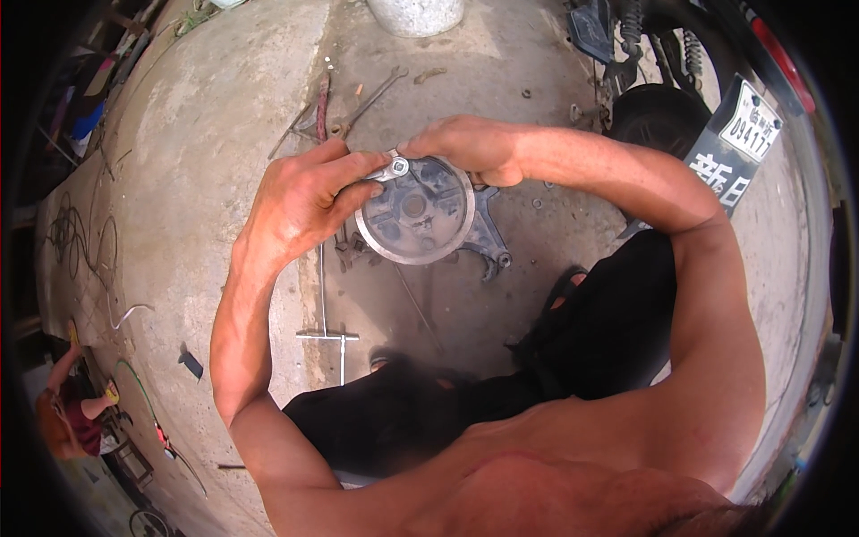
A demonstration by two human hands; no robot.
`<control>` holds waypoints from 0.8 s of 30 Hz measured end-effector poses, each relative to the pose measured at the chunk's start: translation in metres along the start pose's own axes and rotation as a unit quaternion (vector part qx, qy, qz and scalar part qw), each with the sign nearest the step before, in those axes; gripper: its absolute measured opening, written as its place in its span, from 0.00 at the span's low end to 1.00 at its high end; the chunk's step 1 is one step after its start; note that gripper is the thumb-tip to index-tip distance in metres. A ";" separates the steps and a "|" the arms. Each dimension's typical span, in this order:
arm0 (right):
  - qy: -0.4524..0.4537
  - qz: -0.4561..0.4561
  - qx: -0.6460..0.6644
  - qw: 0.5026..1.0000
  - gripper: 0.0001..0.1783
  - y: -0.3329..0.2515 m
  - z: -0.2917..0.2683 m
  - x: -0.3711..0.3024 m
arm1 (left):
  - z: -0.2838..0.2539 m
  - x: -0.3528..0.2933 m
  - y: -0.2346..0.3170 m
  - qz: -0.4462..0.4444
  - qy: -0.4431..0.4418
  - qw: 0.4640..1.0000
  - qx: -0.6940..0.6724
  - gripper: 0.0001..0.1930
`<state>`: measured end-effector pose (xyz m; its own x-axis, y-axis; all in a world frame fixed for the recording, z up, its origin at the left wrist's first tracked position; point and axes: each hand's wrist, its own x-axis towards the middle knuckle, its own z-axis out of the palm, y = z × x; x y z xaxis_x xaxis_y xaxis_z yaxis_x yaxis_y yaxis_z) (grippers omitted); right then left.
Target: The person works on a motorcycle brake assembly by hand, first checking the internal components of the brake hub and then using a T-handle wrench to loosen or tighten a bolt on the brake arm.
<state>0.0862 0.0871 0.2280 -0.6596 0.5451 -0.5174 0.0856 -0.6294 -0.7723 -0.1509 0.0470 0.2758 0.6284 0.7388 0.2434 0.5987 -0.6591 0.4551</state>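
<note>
In front of me is a round grey metal hub cover plate with a pale rim and a hole in its middle. A dark bracket arm with forked ends sticks out from under its right side. My left hand pinches a small silver metal lever with a round eye between thumb and forefinger, over the plate's upper left edge. At the far edge of the plate my right hand has its fingers curled down against the rim, close to the lever. Its fingertips are partly hidden.
Beyond my hands lie wrenches on the concrete floor. Nearer me is a T-handle tool. A motorbike's rear wheel stands at the far right, a whitish bucket at the back. Another person is at far left, near coiled wire.
</note>
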 end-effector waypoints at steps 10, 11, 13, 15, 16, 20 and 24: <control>0.019 -0.033 -0.016 0.999 0.18 0.001 0.000 -0.003 | 0.010 -0.005 0.022 -0.042 0.023 0.994 0.097 0.14; 0.007 -0.038 -0.024 0.999 0.18 0.001 -0.001 -0.002 | 0.009 -0.005 0.021 -0.028 0.027 0.995 0.088 0.14; -0.005 -0.043 -0.031 0.999 0.18 0.002 -0.002 -0.002 | 0.009 -0.004 0.018 -0.013 0.030 0.996 0.078 0.14; -0.010 -0.057 -0.062 0.996 0.17 0.003 -0.002 -0.001 | 0.009 -0.006 0.012 -0.015 0.013 1.000 0.024 0.15; -0.011 -0.057 -0.061 0.996 0.17 0.003 -0.002 -0.001 | 0.009 -0.006 0.010 -0.016 0.013 1.000 0.024 0.15; -0.023 -0.062 -0.088 0.994 0.17 0.006 -0.007 -0.002 | 0.013 -0.006 0.006 -0.037 0.018 0.999 -0.035 0.16; -0.041 -0.079 -0.050 0.995 0.19 0.007 -0.007 0.000 | 0.011 -0.006 0.001 -0.073 0.025 0.992 -0.096 0.19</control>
<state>0.0919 0.0861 0.2204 -0.7285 0.5836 -0.3588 0.0471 -0.4799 -0.8761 -0.1488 0.0406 0.2656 0.5134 0.8336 0.2039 0.5729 -0.5098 0.6418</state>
